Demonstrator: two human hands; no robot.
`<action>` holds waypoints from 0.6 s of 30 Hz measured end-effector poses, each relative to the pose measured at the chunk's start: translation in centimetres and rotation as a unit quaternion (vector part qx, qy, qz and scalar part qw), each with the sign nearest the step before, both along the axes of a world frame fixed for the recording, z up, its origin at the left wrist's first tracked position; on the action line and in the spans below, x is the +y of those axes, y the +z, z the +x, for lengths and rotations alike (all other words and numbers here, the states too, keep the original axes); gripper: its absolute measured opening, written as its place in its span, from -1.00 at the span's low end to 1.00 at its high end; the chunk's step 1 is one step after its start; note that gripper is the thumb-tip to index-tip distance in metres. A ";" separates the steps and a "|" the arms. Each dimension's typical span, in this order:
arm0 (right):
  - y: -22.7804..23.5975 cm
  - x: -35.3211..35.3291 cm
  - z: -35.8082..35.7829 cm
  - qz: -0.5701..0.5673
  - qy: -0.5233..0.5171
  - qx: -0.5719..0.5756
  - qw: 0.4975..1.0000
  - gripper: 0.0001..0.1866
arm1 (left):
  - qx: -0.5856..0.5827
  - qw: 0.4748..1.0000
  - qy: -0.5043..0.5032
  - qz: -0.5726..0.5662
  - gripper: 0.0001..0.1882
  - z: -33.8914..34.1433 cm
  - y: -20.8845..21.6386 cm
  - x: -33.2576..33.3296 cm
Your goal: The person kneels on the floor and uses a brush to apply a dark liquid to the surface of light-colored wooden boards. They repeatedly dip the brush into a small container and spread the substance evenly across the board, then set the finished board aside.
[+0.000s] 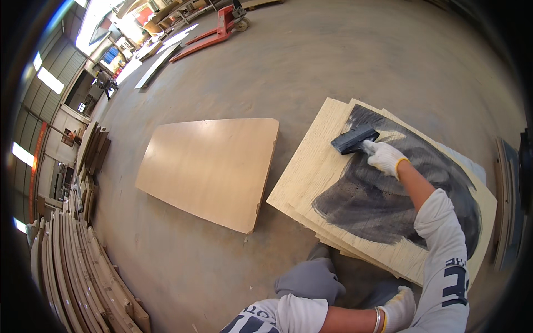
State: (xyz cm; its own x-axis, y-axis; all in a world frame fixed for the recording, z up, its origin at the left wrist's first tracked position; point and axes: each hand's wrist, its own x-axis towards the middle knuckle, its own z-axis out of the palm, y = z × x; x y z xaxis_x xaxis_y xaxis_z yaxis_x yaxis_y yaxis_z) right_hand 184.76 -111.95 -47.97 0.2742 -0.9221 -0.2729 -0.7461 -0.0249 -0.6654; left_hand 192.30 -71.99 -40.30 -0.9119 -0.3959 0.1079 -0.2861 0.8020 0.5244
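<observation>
My right hand [386, 158], in a white knit glove with a yellow cuff, is closed round the handle of a wide flat brush [355, 139] with a dark, block-like head. The brush touches the top pale wood-grain board [302, 180] of a slightly fanned stack on my right. A black, streaky coating [377, 202] covers much of that board, leaving bare wood at the left and along the edges. Near the board's lower edge, low in the view, is my gloved left hand [401, 311], close to my leg. Its fingers are mostly hidden.
A smooth tan panel [211, 166] lies left of the stack. Many long boards [83, 272] lean at the lower left, and more panels [508, 205] stand at the right edge. A red pallet truck [214, 34] is on the concrete floor farther off.
</observation>
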 end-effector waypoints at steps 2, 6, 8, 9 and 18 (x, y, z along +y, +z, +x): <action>2.5 -0.4 -4.3 -0.018 0.002 0.093 0.996 -0.32 | -0.063 0.990 -0.093 0.081 -0.74 0.1 2.2 -1.2; 6.6 -3.5 -2.3 -0.059 -0.056 0.249 0.965 -0.43 | 0.003 0.986 -0.013 -0.165 -0.77 0.1 -2.1 1.6; 5.1 -4.3 -2.5 -0.122 -0.039 0.259 0.957 -0.48 | -0.037 0.994 -0.044 -0.096 -0.77 -1.0 -2.4 1.9; 5.5 -3.5 -0.6 -0.109 -0.003 0.253 0.961 -0.50 | -0.065 0.995 -0.051 -0.055 -0.77 -0.7 -1.6 1.2; 6.6 -1.5 0.9 -0.093 0.029 0.322 0.942 -0.55 | -0.048 0.992 -0.114 -0.012 -0.74 -0.5 1.3 -0.5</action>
